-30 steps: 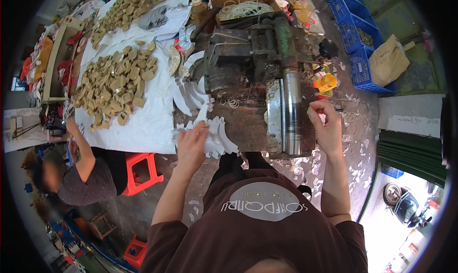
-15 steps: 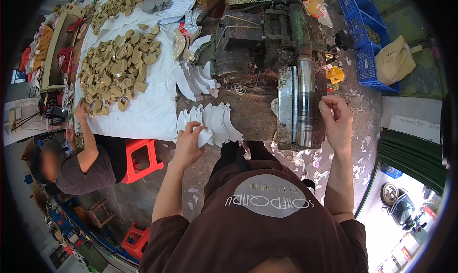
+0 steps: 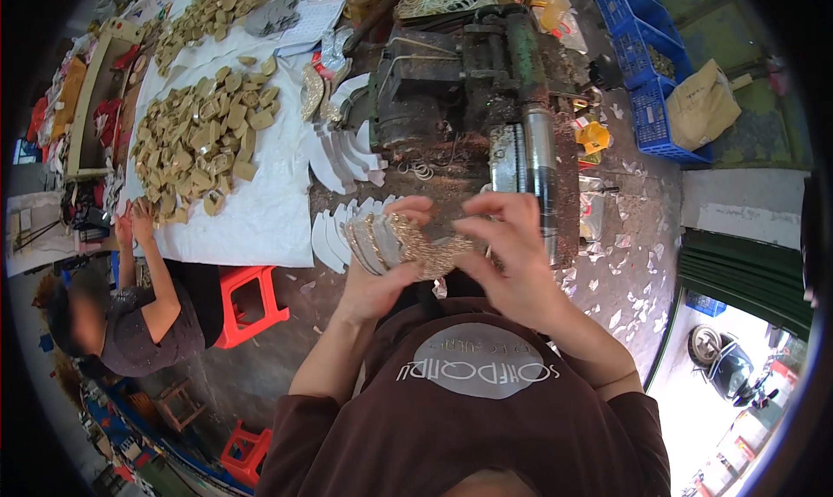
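Both my hands are above the front edge of the work table, at a curved stack of gold-glitter pieces (image 3: 429, 256) with pale backs. The pieces fan out toward the left. My left hand (image 3: 375, 290) is closed round their left end, thumb in front and fingers behind. The right end lies between the thumb and fingers of my right hand (image 3: 525, 267). Just behind my left hand, several curved white pieces (image 3: 328, 236) overlap on the table. More white curved pieces (image 3: 334, 163) rest farther back, beside a glittery gold piece (image 3: 312, 93).
A dark, worn machine (image 3: 434, 89) with a shiny metal roller (image 3: 540, 150) stands beyond my hands. Small tan blocks (image 3: 204, 128) are heaped on a white sheet (image 3: 278, 210). At left a co-worker (image 3: 139, 315) reaches to them, near a red stool (image 3: 247, 302). Blue crates (image 3: 651, 89) stand right.
My right hand has come left from beside the roller to the pieces. My left hand has lifted the stack off the table and turned its glitter side into view. The whole view has shifted slightly.
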A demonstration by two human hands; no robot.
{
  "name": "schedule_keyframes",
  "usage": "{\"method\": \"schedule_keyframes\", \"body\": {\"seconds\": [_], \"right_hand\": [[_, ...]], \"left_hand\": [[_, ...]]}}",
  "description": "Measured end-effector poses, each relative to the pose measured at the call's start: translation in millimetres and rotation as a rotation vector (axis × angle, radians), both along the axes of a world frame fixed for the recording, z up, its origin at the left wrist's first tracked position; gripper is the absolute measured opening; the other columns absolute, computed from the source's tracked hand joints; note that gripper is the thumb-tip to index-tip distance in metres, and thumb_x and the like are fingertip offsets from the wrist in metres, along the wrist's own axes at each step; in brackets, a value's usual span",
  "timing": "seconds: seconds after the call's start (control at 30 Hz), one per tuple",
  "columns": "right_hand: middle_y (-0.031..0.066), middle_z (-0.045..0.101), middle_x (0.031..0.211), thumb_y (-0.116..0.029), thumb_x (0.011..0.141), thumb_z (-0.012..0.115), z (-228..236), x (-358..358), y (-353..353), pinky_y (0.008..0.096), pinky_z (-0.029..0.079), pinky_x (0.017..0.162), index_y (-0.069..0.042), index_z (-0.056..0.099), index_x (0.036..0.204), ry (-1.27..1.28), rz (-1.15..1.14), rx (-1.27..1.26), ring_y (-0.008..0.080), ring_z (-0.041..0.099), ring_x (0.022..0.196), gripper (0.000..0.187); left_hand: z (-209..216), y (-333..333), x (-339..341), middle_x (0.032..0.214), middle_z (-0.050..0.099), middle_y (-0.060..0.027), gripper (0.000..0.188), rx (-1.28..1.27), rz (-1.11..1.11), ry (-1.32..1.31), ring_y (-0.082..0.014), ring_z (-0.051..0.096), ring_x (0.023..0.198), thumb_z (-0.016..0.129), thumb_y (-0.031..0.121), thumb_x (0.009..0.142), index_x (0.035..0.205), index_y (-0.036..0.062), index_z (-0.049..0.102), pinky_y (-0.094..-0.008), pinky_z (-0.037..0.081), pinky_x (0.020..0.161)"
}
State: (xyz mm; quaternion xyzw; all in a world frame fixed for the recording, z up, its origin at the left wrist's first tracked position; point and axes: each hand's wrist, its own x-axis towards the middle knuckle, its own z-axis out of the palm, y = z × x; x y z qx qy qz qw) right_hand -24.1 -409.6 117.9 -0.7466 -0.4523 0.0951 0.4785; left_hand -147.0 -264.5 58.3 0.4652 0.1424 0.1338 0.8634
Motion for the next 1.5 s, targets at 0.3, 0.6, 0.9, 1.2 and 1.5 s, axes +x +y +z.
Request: {"method": "schedule_keyframes", "body": {"seconds": [0.3,0.6,0.9,1.2,1.5], "right_hand": [[0.0101,0.055,0.102,0.005,0.072,0.067,-9.9,1.8,1.1,0.0384,0.041,0.081,-0.006,0.059,0.087,-0.02,-0.203,0.094,0.0302,0.049,0.096,0.021],[0.0087,0.055,0.065,-0.002,0.086,0.057,6.9,111.0,-91.3,0.0306,0.043,0.057,0.0,0.056,0.088,-0.012,-0.294,-0.273,0.0151,0.058,0.063,0.003],[0.0105,0.062,0.082,-0.008,0.083,0.06,-38.7,90.9,-72.4,0.0397,0.038,0.077,-0.007,0.062,0.088,-0.11,-0.223,-0.314,0.0287,0.058,0.077,0.006],[0.0069,0.062,0.083,-0.005,0.083,0.065,-33.7,87.1,-73.5,0.0293,0.046,0.074,0.001,0.061,0.1,0.12,-0.386,-0.139,0.0157,0.058,0.077,0.018],[0.0069,0.063,0.086,-0.009,0.087,0.063,-36.7,86.6,-67.3,0.029,0.046,0.078,0.001,0.061,0.102,0.16,-0.376,-0.111,0.016,0.058,0.08,0.018]], "left_hand": [[37.4,-37.0,40.4,0.112,0.055,-0.0063,0.05,0.021,0.088,0.054,-0.0119,0.055,0.098,0.066,0.0,0.076,0.123,-0.0005,0.05,-0.0269,0.046,0.084],[17.2,-4.3,46.0,0.09,0.057,-0.0002,0.05,0.543,-0.089,0.374,-0.01,0.056,0.086,0.061,-0.004,0.076,0.125,-0.0016,0.05,-0.0223,0.045,0.076],[23.9,-46.7,70.9,0.129,0.043,-0.0178,0.056,1.067,-0.349,0.268,-0.0369,0.046,0.121,0.066,0.006,0.069,0.123,0.0021,0.051,-0.0418,0.04,0.099],[-9.0,27.6,9.9,0.117,0.053,-0.0147,0.05,1.074,0.081,0.358,-0.0317,0.056,0.104,0.066,-0.002,0.065,0.114,-0.0004,0.055,-0.0371,0.044,0.091],[-107.7,39.4,-79.3,0.126,0.05,-0.0109,0.051,1.658,-0.504,0.612,-0.0269,0.057,0.105,0.07,0.002,0.06,0.11,0.0066,0.06,-0.0413,0.042,0.082]]}}
